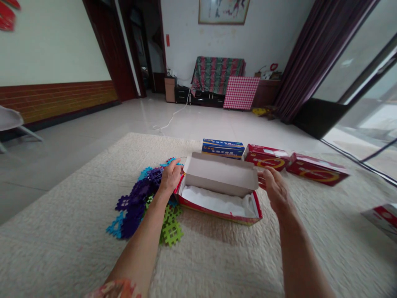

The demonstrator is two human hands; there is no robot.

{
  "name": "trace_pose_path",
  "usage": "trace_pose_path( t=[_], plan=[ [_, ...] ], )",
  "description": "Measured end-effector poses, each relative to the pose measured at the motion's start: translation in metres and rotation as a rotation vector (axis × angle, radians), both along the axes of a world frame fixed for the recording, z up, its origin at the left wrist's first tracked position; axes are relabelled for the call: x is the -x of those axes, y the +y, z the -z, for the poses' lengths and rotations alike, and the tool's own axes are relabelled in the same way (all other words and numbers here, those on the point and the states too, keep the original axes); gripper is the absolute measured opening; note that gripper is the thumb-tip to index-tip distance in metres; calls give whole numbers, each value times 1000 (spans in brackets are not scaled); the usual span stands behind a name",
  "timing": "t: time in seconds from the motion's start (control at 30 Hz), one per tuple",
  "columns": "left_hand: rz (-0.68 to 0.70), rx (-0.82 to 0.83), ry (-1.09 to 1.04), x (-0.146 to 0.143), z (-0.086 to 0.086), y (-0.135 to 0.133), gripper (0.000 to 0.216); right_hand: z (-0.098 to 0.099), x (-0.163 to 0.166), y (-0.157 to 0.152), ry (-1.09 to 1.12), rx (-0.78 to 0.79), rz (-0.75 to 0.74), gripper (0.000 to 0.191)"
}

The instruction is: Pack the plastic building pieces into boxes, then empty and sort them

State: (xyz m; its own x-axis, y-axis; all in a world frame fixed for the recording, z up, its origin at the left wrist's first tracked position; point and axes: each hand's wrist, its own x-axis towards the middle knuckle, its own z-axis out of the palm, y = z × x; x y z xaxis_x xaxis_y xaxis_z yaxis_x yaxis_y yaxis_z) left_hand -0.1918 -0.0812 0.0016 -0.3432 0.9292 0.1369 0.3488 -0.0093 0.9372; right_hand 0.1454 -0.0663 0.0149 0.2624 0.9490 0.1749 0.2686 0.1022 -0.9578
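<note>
A red cardboard box (217, 211) lies on the beige mat with its lid (221, 169) raised, the grey inside of the lid facing me. White wrinkled material (217, 201) covers its inside; whether anything lies under it is hidden. My left hand (170, 177) grips the box at the left end, by the lid's edge. At the opposite end, my right hand (274, 186) has its fingers curled at the lid's right edge, partly hidden behind it. Beside and under my left forearm is a pile of purple, blue and green plastic interlocking pieces (141, 192).
Behind the open box stand a blue box (222, 149) and two closed red boxes (266, 156). Another red and white box (384, 219) sits at the far right. The quilted mat (77, 207) spreads over a tiled floor, where a white cable (170, 120) runs toward a cabinet.
</note>
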Motion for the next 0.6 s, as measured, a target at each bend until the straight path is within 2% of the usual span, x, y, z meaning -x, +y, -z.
trace_pose_path(
  t=[0.1,0.2,0.27,0.4,0.6],
  plan=[
    [-15,12,-137,-2,-6,-3,52,-3,-3,0,132,3,8,56],
    [-18,9,-195,-3,-11,-6,48,-6,-10,-1,137,16,-61,61],
    [-1,3,-177,-3,-13,-8,49,-8,-15,-5,82,42,-130,64],
    [63,-14,-89,0,-14,-11,52,-17,-22,-15,-33,97,-268,58],
    [115,-55,-27,0,-14,-12,49,-19,-25,-20,-44,69,-374,57]
  ],
)
